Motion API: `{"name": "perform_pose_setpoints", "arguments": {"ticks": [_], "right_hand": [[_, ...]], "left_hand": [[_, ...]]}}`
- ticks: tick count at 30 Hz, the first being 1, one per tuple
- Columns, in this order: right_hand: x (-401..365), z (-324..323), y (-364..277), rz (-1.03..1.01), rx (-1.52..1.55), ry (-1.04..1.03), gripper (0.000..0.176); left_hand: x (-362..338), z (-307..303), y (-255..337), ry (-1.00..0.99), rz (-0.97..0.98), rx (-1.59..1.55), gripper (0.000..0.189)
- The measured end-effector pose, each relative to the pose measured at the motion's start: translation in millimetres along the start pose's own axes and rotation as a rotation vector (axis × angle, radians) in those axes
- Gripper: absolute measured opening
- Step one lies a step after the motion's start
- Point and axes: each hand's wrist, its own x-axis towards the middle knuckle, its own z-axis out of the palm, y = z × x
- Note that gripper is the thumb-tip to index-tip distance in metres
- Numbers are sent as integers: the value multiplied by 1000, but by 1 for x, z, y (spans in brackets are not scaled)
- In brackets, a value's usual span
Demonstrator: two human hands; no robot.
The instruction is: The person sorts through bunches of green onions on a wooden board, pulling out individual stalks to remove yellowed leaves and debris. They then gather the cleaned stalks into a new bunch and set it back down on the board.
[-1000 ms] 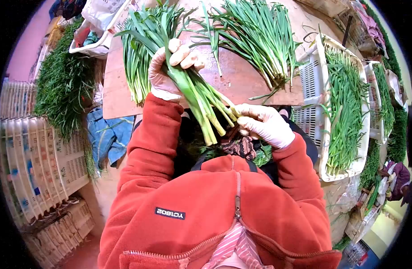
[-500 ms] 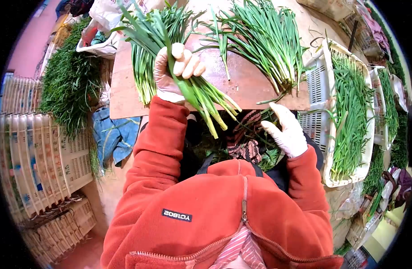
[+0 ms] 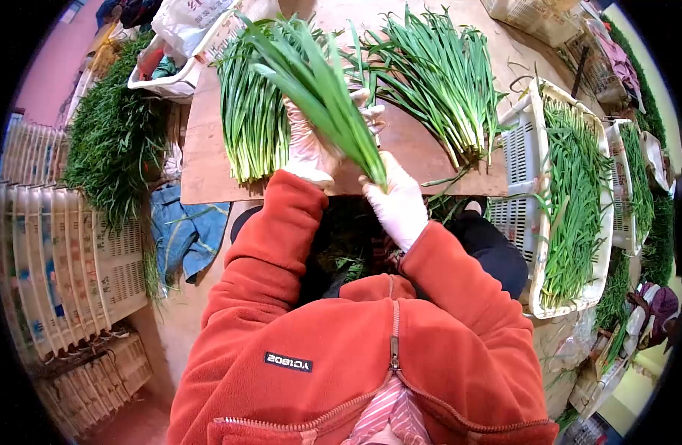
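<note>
Both gloved hands are closed on one bundle of chives (image 3: 319, 78), held above the near edge of the wooden surface (image 3: 422, 152); the right hand (image 3: 396, 204) pinches the cut ends, the left hand (image 3: 311, 148) wraps the stems just towards 11 o'clock, where the leaves fan out; the blades look light, limp and easily bruised, so the firmer stem base is likely the best hold; a trimmed pile (image 3: 252, 119) lies at 9 o'clock, a loose pile (image 3: 441, 70) at 1 o'clock, a white basket (image 3: 530, 126) at 3 o'clock.

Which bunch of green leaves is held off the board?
The middle bunch, gripped by the left hand and right hand; the left pile and right pile lie flat on the board.
</note>
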Motion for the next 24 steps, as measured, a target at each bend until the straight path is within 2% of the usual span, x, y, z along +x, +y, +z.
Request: {"name": "perform_pose_setpoints", "arguments": {"ticks": [1,3,4,7,8,9,11,12,13,14,15,17,18,19,20,21,22,23,24], "right_hand": [[5,-4,-9,44,-133,43,28],[18,-11,0,43,-321,87,29],[25,-12,3,70,-480,98,28],[29,-3,3,50,-637,52,32],[29,2,-5,123,-768,15,36],[26,4,-5,50,-738,4,42],[26,9,-13,71,-833,-89,46],[25,5,-15,5,-706,-163,52],[25,0,-16,-60,-576,-235,58],[31,-9,-12,-176,-382,-345,69],[45,-19,2,-126,-162,-495,70],[59,-40,-14,186,-284,-453,73],[71,-41,11,81,-441,-343,76],[81,-39,27,163,-467,-346,77],[86,-37,30,251,-329,-380,78],[89,-33,32,337,-190,-415,78],[92,-29,29,392,-19,-520,77],[92,-32,23,437,-3,-610,65],[93,-35,16,429,17,-591,59]], "left_hand": [[2,-3,0,-66,-24,-1,79],[3,-3,-13,66,55,-235,74],[4,-9,-17,45,50,-265,70],[5,-30,-23,185,-36,-119,62],[4,-29,-22,299,-35,128,85],[6,-33,-22,354,-40,82,60],[9,-37,-16,438,-96,50,32],[7,-38,-12,527,-150,22,20],[5,-29,-6,508,-19,81,16],[4,-31,4,506,-9,102,16],[5,-33,14,505,4,121,16],[8,-38,24,476,47,145,16],[9,-40,25,473,67,116,15],[11,-42,26,467,87,89,14],[12,-45,28,487,125,140,12],[14,-53,33,404,150,100,11],[14,-50,36,423,159,99,11],[12,-46,41,444,170,98,11],[10,-43,43,449,178,98,11]]}}
